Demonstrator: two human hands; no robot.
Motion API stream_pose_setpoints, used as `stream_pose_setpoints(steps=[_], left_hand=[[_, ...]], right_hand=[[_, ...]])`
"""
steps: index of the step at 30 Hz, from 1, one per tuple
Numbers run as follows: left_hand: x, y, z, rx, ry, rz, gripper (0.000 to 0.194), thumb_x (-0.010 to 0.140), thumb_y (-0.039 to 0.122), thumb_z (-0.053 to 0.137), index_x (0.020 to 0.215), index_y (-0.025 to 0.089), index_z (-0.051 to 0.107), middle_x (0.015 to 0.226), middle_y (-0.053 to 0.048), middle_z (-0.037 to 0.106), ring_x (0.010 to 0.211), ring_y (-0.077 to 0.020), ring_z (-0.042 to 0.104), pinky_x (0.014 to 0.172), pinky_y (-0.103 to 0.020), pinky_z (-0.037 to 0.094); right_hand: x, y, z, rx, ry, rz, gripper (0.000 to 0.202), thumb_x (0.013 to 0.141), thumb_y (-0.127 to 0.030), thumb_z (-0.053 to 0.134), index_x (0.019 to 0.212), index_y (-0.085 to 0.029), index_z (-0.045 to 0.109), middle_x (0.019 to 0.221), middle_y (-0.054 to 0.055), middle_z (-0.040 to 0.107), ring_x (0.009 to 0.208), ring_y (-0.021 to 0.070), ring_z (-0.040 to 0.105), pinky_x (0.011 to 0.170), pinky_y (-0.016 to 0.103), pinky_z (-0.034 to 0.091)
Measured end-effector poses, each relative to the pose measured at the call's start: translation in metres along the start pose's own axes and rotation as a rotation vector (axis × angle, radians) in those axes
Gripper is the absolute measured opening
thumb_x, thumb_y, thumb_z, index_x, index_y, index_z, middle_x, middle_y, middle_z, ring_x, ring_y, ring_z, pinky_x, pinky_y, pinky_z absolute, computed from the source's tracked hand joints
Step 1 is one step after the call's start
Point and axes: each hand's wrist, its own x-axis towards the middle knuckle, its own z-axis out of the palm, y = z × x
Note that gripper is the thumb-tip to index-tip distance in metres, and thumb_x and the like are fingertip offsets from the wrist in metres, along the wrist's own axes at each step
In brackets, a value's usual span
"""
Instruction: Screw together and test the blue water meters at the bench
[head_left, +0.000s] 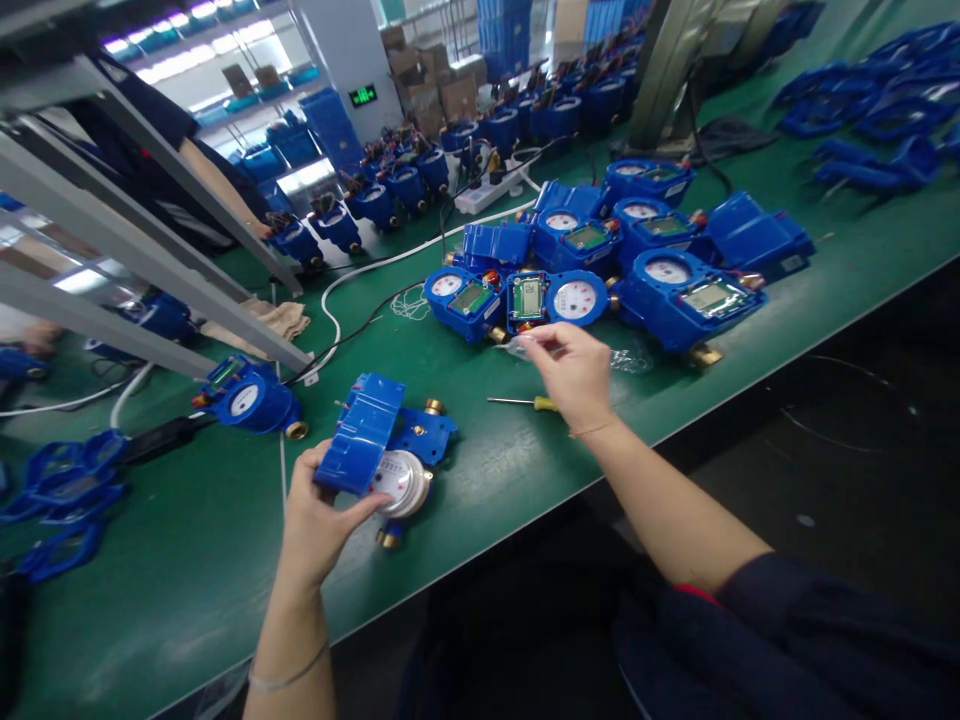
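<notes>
My left hand (322, 505) grips a blue housing (364, 435) that is tilted up, its thumb by a round white meter dial (399, 482). Beneath and behind these lies a blue base (426, 436) with brass fittings. Away to the right, my right hand (576, 372) pinches a small clear plastic piece (517, 346), too small to make out well. It is just in front of an assembled blue meter (576, 298). Below that hand a screwdriver (545, 404) with a yellow handle lies on the green table (480, 490), its handle partly hidden.
Several blue meters (675, 290) are grouped at the right. One meter (247, 400) sits at the left beside a metal frame (150, 270). Blue covers (67, 480) lie far left, others (877, 100) back right. A white cable (337, 285) crosses behind. Another person's arm (221, 185) reaches in.
</notes>
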Motion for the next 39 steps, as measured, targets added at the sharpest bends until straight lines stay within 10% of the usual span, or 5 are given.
stream_pose_setpoints(steps=[6,18,21,26,39], left_hand=[[0.003,0.003,0.000,-0.071,0.031,-0.077,0.084,0.035,0.032,0.099,0.103,0.022,0.051,0.104,-0.003,0.059,0.100,-0.0242,0.065,0.088,-0.036,0.058],[0.006,0.007,0.001,-0.155,0.012,-0.128,0.082,0.034,0.027,0.099,0.098,0.021,0.048,0.093,0.000,0.063,0.086,-0.0194,0.067,0.075,-0.028,0.059],[0.007,0.005,0.000,-0.194,-0.004,-0.136,0.082,0.036,0.024,0.098,0.102,0.021,0.049,0.096,0.000,0.064,0.090,-0.0195,0.068,0.080,-0.029,0.059],[0.008,0.001,0.000,-0.297,-0.044,-0.150,0.084,0.041,0.021,0.097,0.110,0.021,0.049,0.107,-0.004,0.066,0.101,-0.0213,0.068,0.088,-0.031,0.059],[0.009,-0.006,0.006,-0.405,-0.040,-0.125,0.086,0.040,0.020,0.096,0.110,0.023,0.046,0.108,-0.006,0.065,0.106,-0.0263,0.068,0.089,-0.038,0.061]], right_hand=[[0.024,0.058,-0.063,-0.967,-0.171,-0.219,0.031,0.096,-0.018,0.047,0.087,-0.015,0.076,0.097,0.014,0.075,0.091,0.0262,0.065,0.070,0.035,0.047],[-0.003,0.028,-0.080,-0.918,-0.236,-0.275,0.037,0.097,-0.038,0.052,0.110,-0.011,0.074,0.113,0.018,0.072,0.116,0.0353,0.060,0.102,0.054,0.043],[-0.027,-0.019,-0.056,-0.507,-0.111,-0.336,0.027,0.097,-0.035,0.057,0.105,-0.017,0.074,0.110,0.013,0.073,0.106,0.0277,0.065,0.097,0.044,0.048],[-0.061,-0.074,0.025,0.027,-0.805,-0.366,0.017,0.093,-0.025,0.067,0.107,-0.021,0.075,0.114,0.006,0.074,0.107,0.0189,0.068,0.099,0.033,0.051],[-0.035,-0.124,0.121,-0.568,-1.231,-0.613,0.018,0.092,-0.031,0.066,0.096,-0.022,0.082,0.094,0.010,0.079,0.090,0.0246,0.073,0.072,0.026,0.049]])
